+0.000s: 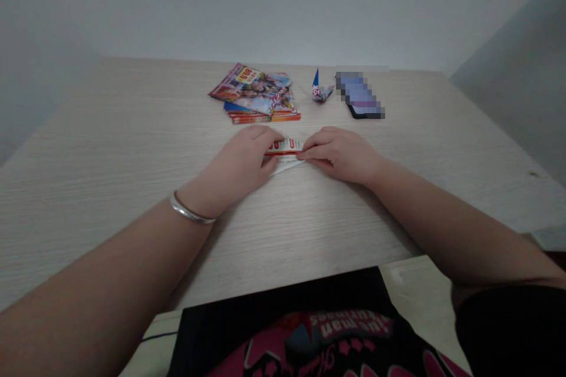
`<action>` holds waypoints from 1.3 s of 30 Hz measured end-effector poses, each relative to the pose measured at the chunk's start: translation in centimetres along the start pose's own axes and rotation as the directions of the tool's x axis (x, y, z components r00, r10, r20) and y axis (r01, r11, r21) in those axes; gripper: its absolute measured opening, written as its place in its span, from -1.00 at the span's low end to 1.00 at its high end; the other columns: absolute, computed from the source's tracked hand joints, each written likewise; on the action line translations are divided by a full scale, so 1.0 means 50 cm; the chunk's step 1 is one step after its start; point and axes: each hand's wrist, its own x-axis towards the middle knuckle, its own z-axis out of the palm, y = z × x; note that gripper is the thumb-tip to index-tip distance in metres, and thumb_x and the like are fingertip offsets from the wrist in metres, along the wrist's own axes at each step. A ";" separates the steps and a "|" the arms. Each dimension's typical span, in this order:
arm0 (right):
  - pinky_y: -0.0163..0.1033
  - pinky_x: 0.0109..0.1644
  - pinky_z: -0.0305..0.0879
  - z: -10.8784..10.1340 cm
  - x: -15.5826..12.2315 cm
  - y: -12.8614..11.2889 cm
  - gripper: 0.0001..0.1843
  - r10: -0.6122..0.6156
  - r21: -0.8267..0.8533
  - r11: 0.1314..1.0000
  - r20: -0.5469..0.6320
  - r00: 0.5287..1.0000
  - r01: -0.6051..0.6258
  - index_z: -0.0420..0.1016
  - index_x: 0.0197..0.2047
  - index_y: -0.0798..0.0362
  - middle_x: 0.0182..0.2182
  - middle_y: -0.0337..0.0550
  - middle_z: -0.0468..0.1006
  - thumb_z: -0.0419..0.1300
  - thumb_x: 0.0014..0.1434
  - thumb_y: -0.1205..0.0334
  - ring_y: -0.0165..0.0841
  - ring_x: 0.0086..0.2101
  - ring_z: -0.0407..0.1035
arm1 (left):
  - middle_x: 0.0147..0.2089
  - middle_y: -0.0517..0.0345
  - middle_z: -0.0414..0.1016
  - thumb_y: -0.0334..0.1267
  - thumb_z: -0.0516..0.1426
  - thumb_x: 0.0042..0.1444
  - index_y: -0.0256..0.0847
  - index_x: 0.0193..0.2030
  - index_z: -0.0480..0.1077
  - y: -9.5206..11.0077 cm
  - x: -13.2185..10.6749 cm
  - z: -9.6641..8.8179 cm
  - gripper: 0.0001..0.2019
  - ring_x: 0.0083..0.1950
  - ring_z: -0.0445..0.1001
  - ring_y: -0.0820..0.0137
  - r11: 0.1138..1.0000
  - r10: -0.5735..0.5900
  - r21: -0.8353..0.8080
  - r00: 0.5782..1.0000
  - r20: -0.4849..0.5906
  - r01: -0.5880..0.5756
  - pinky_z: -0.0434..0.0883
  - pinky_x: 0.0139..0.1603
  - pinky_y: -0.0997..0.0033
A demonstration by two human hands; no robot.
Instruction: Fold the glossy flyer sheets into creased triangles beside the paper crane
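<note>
A small folded sheet of printed paper (288, 146), pale with red marks and a red strip along a crease, lies on the table between my hands. My left hand (249, 156) grips its left side, thumb at the near edge and fingers over the far one. On the right, my right hand (338, 153) has its fingertips pinched together on the paper's right end. The fingers cover both ends of the sheet. A white lower flap slants out toward me beneath the crease.
Beyond my left hand sits a stack of colourful leaflets (259, 91). A folded paper figure (322, 93) with a blue upright point stands right of it, beside a phone (360, 94) with a blurred screen. The pale wooden table (132, 112) meets a wall behind.
</note>
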 end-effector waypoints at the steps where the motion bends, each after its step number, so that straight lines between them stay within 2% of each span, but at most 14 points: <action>1: -0.10 0.05 0.39 0.001 0.001 0.000 -0.69 0.000 0.009 1.000 -0.006 1.000 0.000 0.74 0.01 0.03 -0.06 0.00 0.74 0.14 0.43 0.30 -0.22 -0.08 0.53 | 0.23 -0.19 0.54 -0.27 0.02 0.33 -0.34 0.23 0.42 0.003 0.000 -0.001 -0.60 0.26 0.48 0.11 0.999 0.013 -0.045 1.000 0.021 -0.012 0.40 0.36 0.04; 5: -0.11 0.07 0.39 -0.002 0.001 -0.001 -0.72 0.045 0.030 0.999 -0.005 0.999 -0.045 0.73 -0.02 0.01 -0.08 -0.06 0.75 0.17 0.39 0.32 -0.24 -0.08 0.55 | 0.31 -0.20 0.49 -0.22 -0.02 0.40 -0.38 0.34 0.33 0.014 -0.004 -0.005 -0.53 0.29 0.47 0.12 0.996 0.041 -0.086 0.991 0.125 -0.030 0.38 0.40 0.04; 10: -0.13 0.00 0.39 -0.020 -0.003 0.003 -0.78 0.201 -0.058 0.978 0.029 0.979 -0.200 0.72 -0.08 0.04 -0.09 -0.05 0.75 0.22 0.34 0.31 -0.19 -0.09 0.58 | 0.21 -0.26 0.54 -0.19 -0.03 0.43 -0.40 0.22 0.45 0.030 -0.008 -0.011 -0.58 0.23 0.49 0.02 0.992 0.064 0.104 0.991 0.117 -0.076 0.41 0.34 -0.02; 12: -0.13 -0.03 0.38 -0.027 -0.005 0.005 -0.78 0.234 -0.091 0.969 0.026 0.972 -0.231 0.73 -0.09 0.06 -0.11 -0.05 0.75 0.22 0.35 0.30 -0.18 -0.09 0.58 | 0.17 -0.26 0.55 -0.19 -0.03 0.44 -0.40 0.24 0.47 0.036 -0.010 -0.012 -0.57 0.19 0.49 0.00 0.977 0.079 0.190 0.991 0.109 -0.099 0.43 0.30 -0.04; 16: -0.13 -0.05 0.37 -0.031 -0.006 0.006 -0.76 0.258 -0.115 0.961 0.039 0.965 -0.252 0.74 -0.07 0.03 -0.11 -0.09 0.76 0.21 0.35 0.31 -0.19 -0.10 0.58 | 0.24 -0.17 0.54 -0.25 -0.05 0.46 -0.16 0.44 0.37 0.036 -0.011 -0.008 -0.52 0.15 0.51 0.01 0.950 0.146 0.261 0.982 0.119 -0.173 0.45 0.23 -0.07; 19: -0.13 -0.06 0.37 -0.030 -0.006 0.005 -0.75 0.268 -0.127 0.957 0.061 0.961 -0.259 0.74 -0.07 0.02 -0.09 -0.09 0.76 0.20 0.36 0.31 -0.19 -0.09 0.57 | 0.30 -0.15 0.52 -0.27 -0.05 0.46 -0.11 0.42 0.41 0.028 -0.009 0.001 -0.52 0.24 0.49 0.02 0.952 0.174 0.232 0.976 0.133 -0.202 0.41 0.31 -0.10; 24: -0.12 0.01 0.39 -0.028 -0.007 0.004 -0.75 0.242 -0.118 0.965 0.062 0.968 -0.234 0.73 -0.08 0.05 -0.07 -0.06 0.75 0.20 0.35 0.34 -0.19 -0.07 0.57 | 0.49 -0.21 0.34 -0.20 -0.09 0.50 -0.36 0.45 0.32 0.018 -0.008 0.016 -0.49 0.51 0.29 0.11 0.972 0.217 0.056 0.965 0.149 -0.228 0.24 0.54 0.00; 34: -0.12 -0.03 0.37 -0.045 -0.008 -0.004 -0.75 0.258 -0.167 0.957 0.133 0.957 -0.235 0.74 -0.10 0.06 -0.12 -0.03 0.74 0.19 0.36 0.34 -0.19 -0.11 0.56 | 0.51 -0.20 0.31 -0.18 -0.05 0.48 -0.35 0.45 0.29 0.019 -0.011 0.018 -0.50 0.55 0.25 0.11 0.977 0.206 0.022 0.966 0.158 -0.212 0.22 0.56 0.00; 39: -0.13 -0.06 0.37 -0.050 -0.008 -0.008 -0.74 0.266 -0.198 0.952 0.165 0.950 -0.232 0.74 -0.07 0.06 -0.06 -0.03 0.74 0.18 0.38 0.32 -0.18 -0.07 0.57 | 0.56 -0.22 0.24 -0.07 -0.11 0.52 -0.42 0.51 0.21 0.026 -0.012 0.018 -0.41 0.59 0.17 0.05 0.977 0.189 0.063 0.963 0.190 -0.204 0.18 0.57 -0.01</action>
